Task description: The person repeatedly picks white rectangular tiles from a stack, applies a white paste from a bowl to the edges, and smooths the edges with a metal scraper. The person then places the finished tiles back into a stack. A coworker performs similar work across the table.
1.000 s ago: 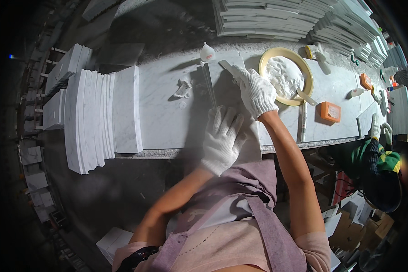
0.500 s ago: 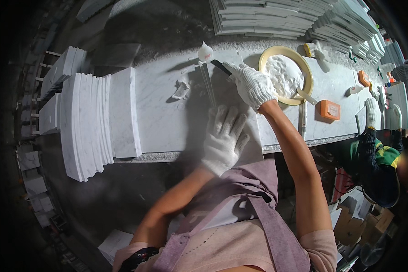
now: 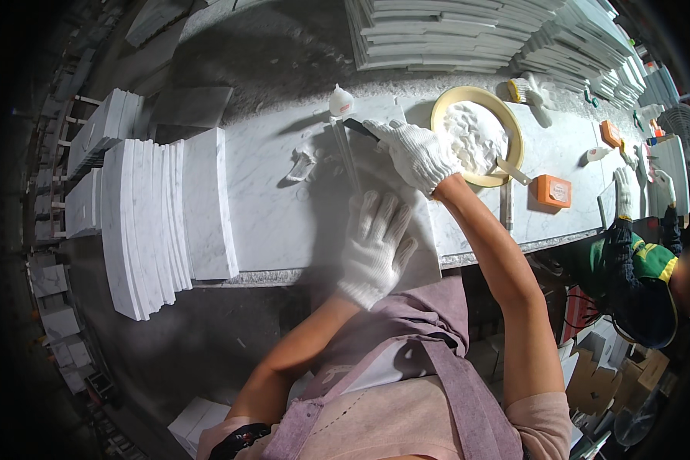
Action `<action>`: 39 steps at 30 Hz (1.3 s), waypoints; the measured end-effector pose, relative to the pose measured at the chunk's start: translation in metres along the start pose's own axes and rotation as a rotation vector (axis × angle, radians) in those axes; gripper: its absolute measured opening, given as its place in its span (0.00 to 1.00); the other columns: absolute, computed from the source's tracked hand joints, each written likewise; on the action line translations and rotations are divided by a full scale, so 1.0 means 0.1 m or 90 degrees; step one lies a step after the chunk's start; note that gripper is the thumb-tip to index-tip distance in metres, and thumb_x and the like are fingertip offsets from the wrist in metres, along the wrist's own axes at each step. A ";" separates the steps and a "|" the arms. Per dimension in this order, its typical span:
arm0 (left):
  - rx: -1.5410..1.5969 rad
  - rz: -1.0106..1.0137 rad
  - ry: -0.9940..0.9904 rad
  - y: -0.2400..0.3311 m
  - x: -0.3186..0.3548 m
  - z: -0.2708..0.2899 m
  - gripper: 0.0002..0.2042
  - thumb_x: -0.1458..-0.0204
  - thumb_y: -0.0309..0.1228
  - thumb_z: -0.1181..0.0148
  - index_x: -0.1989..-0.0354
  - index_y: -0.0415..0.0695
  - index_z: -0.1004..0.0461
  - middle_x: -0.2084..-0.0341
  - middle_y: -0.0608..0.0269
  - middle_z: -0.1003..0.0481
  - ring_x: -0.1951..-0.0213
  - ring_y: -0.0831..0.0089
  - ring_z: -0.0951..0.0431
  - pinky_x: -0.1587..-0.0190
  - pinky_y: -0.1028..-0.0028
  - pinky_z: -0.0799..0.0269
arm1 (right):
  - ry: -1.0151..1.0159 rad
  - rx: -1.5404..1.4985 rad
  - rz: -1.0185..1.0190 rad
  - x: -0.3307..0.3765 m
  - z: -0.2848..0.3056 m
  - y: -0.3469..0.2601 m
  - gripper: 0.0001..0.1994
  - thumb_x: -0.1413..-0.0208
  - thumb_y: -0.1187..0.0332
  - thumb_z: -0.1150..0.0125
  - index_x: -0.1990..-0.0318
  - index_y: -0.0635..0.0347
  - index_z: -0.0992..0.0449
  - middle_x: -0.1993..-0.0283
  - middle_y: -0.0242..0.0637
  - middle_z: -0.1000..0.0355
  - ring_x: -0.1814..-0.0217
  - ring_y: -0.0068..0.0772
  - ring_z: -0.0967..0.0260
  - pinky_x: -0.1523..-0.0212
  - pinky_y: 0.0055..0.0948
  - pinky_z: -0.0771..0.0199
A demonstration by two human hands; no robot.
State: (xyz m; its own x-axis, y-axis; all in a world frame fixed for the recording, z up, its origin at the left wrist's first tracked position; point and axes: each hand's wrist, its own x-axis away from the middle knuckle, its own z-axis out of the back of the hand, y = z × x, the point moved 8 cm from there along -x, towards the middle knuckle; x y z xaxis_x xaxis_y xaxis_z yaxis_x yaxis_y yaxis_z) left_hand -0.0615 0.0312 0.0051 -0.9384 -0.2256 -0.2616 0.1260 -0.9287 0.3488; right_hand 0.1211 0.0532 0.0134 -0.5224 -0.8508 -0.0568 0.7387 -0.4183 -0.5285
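Observation:
My left hand [image 3: 376, 249], in a white knit glove, lies flat with fingers stretched on a pale marble tile [image 3: 418, 238] at the bench's near edge. My right hand [image 3: 418, 153], gloved alike, is closed round a dark, flat, narrow tool [image 3: 360, 129] whose exact kind I cannot make out. That tool is over the tile's far end, close to a white squeeze bottle [image 3: 341, 101]. To the left lies a crumpled white scrap [image 3: 303, 165]. Just right of my right hand stands a yellow-rimmed bowl [image 3: 516, 123] of white powdery material, with a pale-handled scraper [image 3: 514, 171] resting across its rim.
An orange block [image 3: 552, 192] sits right of the bowl. Marble tiles [image 3: 149, 222] stand stacked at the left, and more stacks [image 3: 452, 34] line the far side. At the far right, a co-worker's gloved hand [image 3: 623, 192] rests by the bench.
The whole view has shifted slightly, so the bench sits lower in the picture. The dark tool has moved a little left against the bottle. My left hand stays flat on the tile.

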 end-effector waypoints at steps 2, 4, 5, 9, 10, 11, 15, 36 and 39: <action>0.018 0.004 0.002 -0.01 0.00 0.00 0.28 0.39 0.47 0.39 0.32 0.47 0.25 0.33 0.50 0.29 0.25 0.47 0.41 0.21 0.43 0.57 | -0.029 0.015 -0.012 0.01 -0.02 0.00 0.12 0.38 0.72 0.45 0.52 0.59 0.16 0.59 0.50 0.18 0.57 0.56 0.19 0.54 0.44 0.18; 0.008 0.003 -0.007 -0.01 0.00 -0.01 0.28 0.39 0.47 0.39 0.32 0.48 0.25 0.33 0.51 0.29 0.25 0.47 0.42 0.20 0.44 0.58 | -0.083 0.041 -0.045 0.02 -0.05 0.03 0.12 0.38 0.72 0.45 0.52 0.59 0.16 0.59 0.50 0.18 0.56 0.56 0.19 0.54 0.45 0.19; 0.010 0.005 -0.009 -0.01 0.00 -0.01 0.28 0.39 0.47 0.39 0.32 0.48 0.25 0.33 0.51 0.29 0.25 0.48 0.42 0.20 0.44 0.58 | -0.079 0.034 -0.034 0.03 -0.03 0.00 0.12 0.38 0.71 0.44 0.51 0.59 0.17 0.59 0.50 0.18 0.56 0.56 0.19 0.54 0.45 0.19; -0.004 -0.001 -0.007 -0.01 0.02 -0.03 0.29 0.38 0.48 0.40 0.31 0.48 0.27 0.29 0.53 0.33 0.24 0.48 0.44 0.20 0.43 0.59 | -0.112 0.054 -0.022 0.13 -0.01 -0.11 0.16 0.35 0.65 0.45 0.42 0.50 0.20 0.54 0.46 0.19 0.55 0.52 0.19 0.56 0.45 0.19; 0.005 -0.004 0.000 -0.01 0.02 -0.03 0.29 0.37 0.48 0.41 0.30 0.48 0.27 0.28 0.53 0.34 0.23 0.48 0.44 0.20 0.43 0.59 | -0.107 0.077 0.004 0.18 -0.01 -0.18 0.16 0.32 0.59 0.45 0.41 0.47 0.21 0.52 0.44 0.19 0.55 0.50 0.18 0.58 0.45 0.18; 0.019 -0.006 0.015 -0.01 0.02 -0.02 0.29 0.37 0.48 0.42 0.29 0.48 0.28 0.27 0.54 0.36 0.23 0.49 0.45 0.20 0.43 0.59 | -0.103 0.100 0.032 0.23 0.00 -0.24 0.17 0.30 0.54 0.46 0.39 0.44 0.22 0.50 0.43 0.19 0.55 0.47 0.17 0.60 0.45 0.17; -0.223 -0.049 -0.015 0.02 0.05 -0.08 0.30 0.33 0.48 0.47 0.26 0.49 0.32 0.24 0.55 0.40 0.21 0.50 0.49 0.20 0.44 0.63 | -0.088 0.072 0.069 0.25 0.04 -0.25 0.22 0.29 0.60 0.48 0.30 0.36 0.31 0.47 0.43 0.21 0.52 0.47 0.17 0.58 0.42 0.16; -0.190 -0.054 -0.073 -0.21 -0.42 0.05 0.33 0.35 0.51 0.54 0.25 0.46 0.38 0.25 0.52 0.37 0.23 0.53 0.43 0.21 0.47 0.59 | 0.211 -0.765 -0.277 1.94 0.30 0.23 0.32 0.29 0.66 0.42 0.21 0.64 0.42 0.72 0.19 0.40 0.79 0.10 0.47 0.78 0.14 0.44; -0.216 0.166 -0.078 -0.78 -0.67 0.24 0.33 0.32 0.54 0.55 0.25 0.46 0.37 0.22 0.56 0.43 0.20 0.57 0.49 0.20 0.50 0.62 | 0.200 -0.896 -0.196 2.24 0.19 0.27 0.37 0.30 0.54 0.36 0.23 0.67 0.41 0.72 0.20 0.38 0.78 0.12 0.43 0.79 0.14 0.43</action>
State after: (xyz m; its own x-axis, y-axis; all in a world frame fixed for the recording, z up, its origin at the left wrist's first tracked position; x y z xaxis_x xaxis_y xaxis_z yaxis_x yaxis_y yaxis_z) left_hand -0.0162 0.1261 0.0167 -0.8899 -0.4476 -0.0879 0.4428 -0.8939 0.0692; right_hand 0.0318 -0.1549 0.0027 -0.7830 -0.6089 0.1275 -0.3331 0.2374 -0.9125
